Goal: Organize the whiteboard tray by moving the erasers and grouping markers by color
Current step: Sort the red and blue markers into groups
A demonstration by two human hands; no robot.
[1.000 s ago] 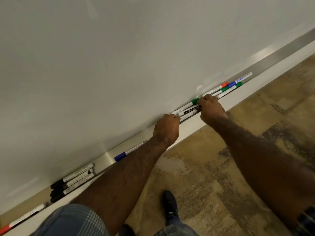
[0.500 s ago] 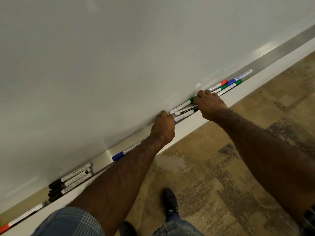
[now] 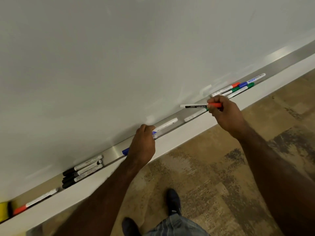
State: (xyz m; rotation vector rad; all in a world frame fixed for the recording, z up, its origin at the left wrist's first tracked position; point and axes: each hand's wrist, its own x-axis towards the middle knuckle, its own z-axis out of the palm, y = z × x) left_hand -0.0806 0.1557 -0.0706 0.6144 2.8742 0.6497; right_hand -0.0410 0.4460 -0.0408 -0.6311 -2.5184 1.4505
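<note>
Right hand: the right hand [image 3: 225,114] is closed around the cap end of a red marker [image 3: 201,105], lifted clear of the tray [image 3: 170,142]; the marker's long axis lies almost level across the view, white barrel pointing left, red cap to the right.
Left hand: the left hand [image 3: 143,147] is curled over a blue marker [image 3: 166,125] at the tray; its white barrel points up-right along the tray, a bit of blue showing at the fingers.
Second blue marker: a blue cap [image 3: 125,151] pokes out lower left of the left hand, the rest hidden.
Green marker: one [image 3: 194,115] lies in the tray just under the right hand, along its length.
Mixed markers: red, blue and green [image 3: 238,88] lie side by side further right, parallel to the tray.
Black markers: a group [image 3: 81,172] lies well to the left, caps down-left.
Far left: another red marker [image 3: 34,201], then a yellow eraser [image 3: 3,212] at the edge, blurred.
</note>
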